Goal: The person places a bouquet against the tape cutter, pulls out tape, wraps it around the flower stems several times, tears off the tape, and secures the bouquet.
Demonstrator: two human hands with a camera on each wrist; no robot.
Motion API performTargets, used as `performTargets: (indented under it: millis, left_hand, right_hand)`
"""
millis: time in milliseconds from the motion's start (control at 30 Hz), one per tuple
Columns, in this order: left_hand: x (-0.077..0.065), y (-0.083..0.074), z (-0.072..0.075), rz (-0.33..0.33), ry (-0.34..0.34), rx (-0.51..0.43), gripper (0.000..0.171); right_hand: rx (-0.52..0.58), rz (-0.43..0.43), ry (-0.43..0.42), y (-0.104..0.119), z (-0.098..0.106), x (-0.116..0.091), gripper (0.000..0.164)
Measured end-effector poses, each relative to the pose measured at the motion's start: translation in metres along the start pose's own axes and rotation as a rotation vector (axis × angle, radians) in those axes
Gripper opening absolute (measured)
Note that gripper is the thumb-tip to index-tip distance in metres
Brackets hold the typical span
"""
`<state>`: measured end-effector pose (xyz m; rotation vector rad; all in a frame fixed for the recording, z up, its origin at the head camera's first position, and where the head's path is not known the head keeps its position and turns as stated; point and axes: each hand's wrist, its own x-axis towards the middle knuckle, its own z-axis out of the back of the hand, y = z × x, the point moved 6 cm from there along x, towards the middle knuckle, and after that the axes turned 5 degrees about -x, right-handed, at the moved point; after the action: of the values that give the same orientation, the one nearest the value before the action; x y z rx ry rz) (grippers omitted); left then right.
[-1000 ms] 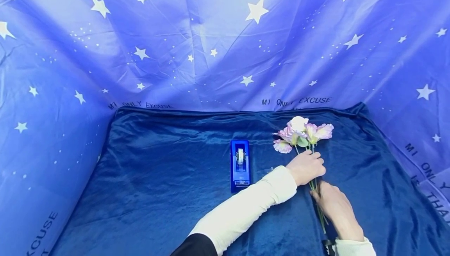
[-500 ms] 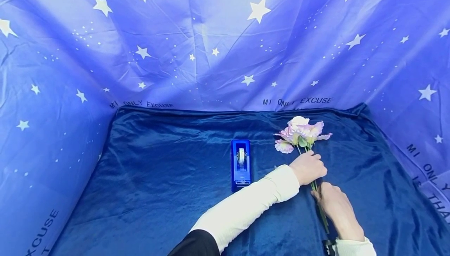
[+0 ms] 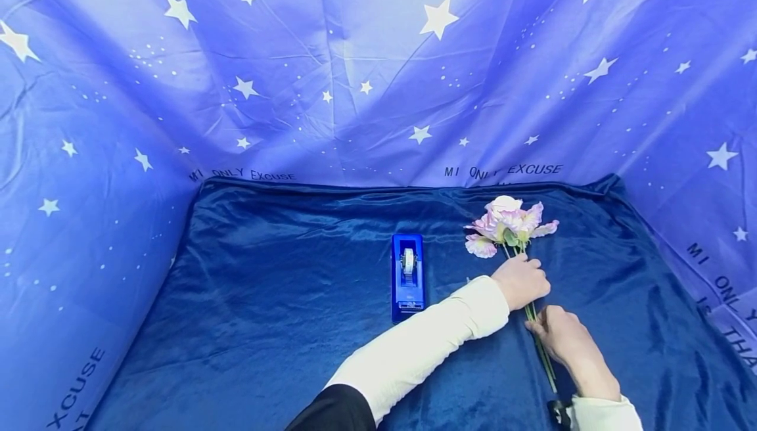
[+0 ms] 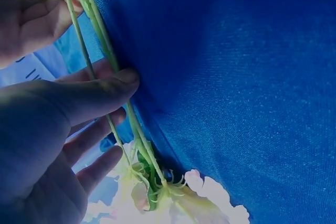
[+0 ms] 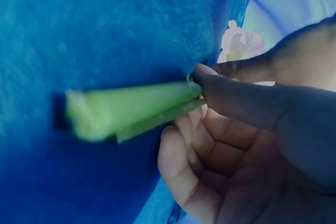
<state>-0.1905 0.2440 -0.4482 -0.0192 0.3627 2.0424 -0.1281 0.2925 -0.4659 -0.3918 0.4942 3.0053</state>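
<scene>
deep blue cloth (image 3: 266,326) with a soft, velvety sheen covers the surface from the near edge of the head view to the back, most wrinkled along its far border. a blue tape dispenser (image 3: 409,299) sits on it to the left of the hands, near the white left sleeve (image 3: 414,355), with a roll of tape (image 3: 408,262) in its well. at the back and both sides hang violet-blue drapes (image 3: 343,56) printed with white stars, dots and black lettering.

nearest, the right hand (image 3: 570,339) reaches up from a pale cuff (image 3: 606,413), with a black piece (image 3: 558,414) at the wrist. its thumb and fingers pinch the lower stems (image 5: 142,102), whose ends stick out past the grip; the other fingers curl loosely. a little farther off, the left hand (image 3: 522,281) comes across from the left and holds the same bunch below the flower heads. in its wrist view the thumb lies over the stems against the fingers, the last ones partly spread. beyond it, at the right of the cloth, are the pale pink and white blooms (image 3: 507,226), pointing to the back, with a green leaf (image 3: 510,238) among them.

compared with a second ago, the right-hand blooms have drawn in toward the others, so the bunch is narrower. both hands keep nearly the same places and grips.
</scene>
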Motion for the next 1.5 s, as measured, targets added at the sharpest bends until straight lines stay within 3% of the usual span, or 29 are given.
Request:
performTargets:
  millis: [367, 933, 1500]
  left_hand:
    - [0.002, 0.001, -0.002, -0.004, 0.014, 0.0, 0.031]
    - [-0.007, 0.01, 0.005, 0.02, -0.01, -0.006, 0.029]
    - [-0.015, 0.021, 0.011, 0.037, -0.06, 0.031, 0.029]
  right_hand:
    - [0.007, -0.005, 0.033, -0.001, 0.0, 0.0, 0.025]
    - [0.055, -0.033, 0.054, 0.009, 0.004, 0.001, 0.024]
    - [0.045, 0.005, -0.036, 0.015, 0.014, 0.002, 0.021]
